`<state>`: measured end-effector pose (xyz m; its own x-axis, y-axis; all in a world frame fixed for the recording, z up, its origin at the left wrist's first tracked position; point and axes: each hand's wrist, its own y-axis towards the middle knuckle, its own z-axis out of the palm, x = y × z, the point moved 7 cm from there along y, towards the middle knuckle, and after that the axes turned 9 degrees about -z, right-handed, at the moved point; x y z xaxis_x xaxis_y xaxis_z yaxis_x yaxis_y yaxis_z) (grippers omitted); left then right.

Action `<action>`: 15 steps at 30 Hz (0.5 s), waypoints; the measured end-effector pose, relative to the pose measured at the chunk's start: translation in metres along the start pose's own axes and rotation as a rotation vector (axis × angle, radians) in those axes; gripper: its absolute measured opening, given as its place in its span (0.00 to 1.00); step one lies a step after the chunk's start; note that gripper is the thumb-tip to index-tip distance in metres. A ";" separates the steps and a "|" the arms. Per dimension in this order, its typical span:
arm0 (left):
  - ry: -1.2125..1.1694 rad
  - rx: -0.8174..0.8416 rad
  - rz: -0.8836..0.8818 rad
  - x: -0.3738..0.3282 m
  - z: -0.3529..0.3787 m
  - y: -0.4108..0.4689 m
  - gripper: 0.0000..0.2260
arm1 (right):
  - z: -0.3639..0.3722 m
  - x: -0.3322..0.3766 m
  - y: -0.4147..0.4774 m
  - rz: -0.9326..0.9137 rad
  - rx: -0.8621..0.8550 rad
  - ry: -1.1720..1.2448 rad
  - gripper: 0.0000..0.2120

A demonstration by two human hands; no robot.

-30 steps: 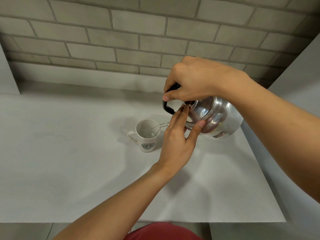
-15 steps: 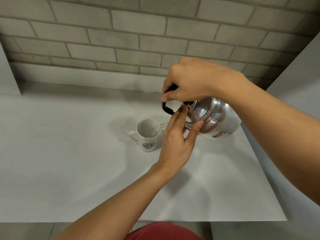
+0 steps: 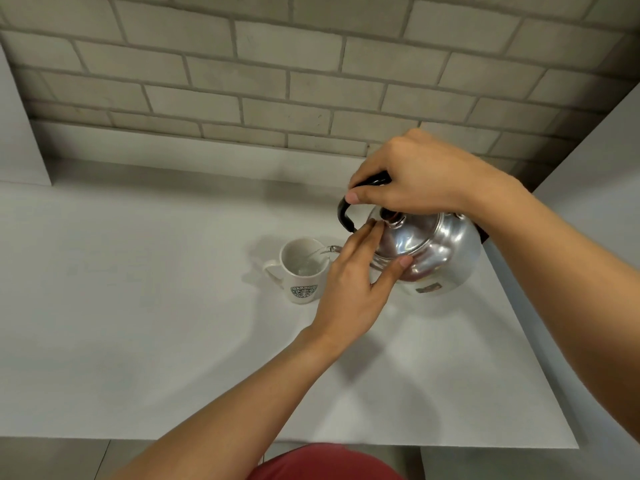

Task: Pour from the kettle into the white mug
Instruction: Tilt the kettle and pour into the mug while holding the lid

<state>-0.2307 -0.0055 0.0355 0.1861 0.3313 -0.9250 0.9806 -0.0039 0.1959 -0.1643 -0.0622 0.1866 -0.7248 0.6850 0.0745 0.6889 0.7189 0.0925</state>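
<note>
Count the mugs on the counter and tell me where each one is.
1. The white mug stands on the counter, left of the kettle, under its spout. None seem hidden.

— What is the person wearing?
— Both forearms are bare, no sleeves; the left hand (image 3: 349, 282) and right hand (image 3: 412, 178) are ungloved. A red garment (image 3: 325, 462) shows at the bottom edge.
</note>
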 end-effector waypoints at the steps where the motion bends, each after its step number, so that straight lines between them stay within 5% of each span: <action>1: 0.027 0.009 0.010 0.001 0.000 -0.001 0.28 | 0.002 -0.004 -0.006 0.013 -0.033 0.017 0.13; 10: 0.034 -0.087 0.088 0.005 -0.012 0.000 0.12 | 0.023 -0.048 -0.072 0.199 -0.401 0.251 0.14; 15: 0.059 -0.029 0.015 -0.004 -0.009 0.021 0.20 | 0.035 -0.069 -0.106 0.260 -0.584 0.411 0.14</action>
<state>-0.2118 0.0018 0.0464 0.1965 0.3861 -0.9013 0.9753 0.0177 0.2202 -0.1873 -0.1816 0.1373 -0.5640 0.6422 0.5191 0.8038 0.2828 0.5234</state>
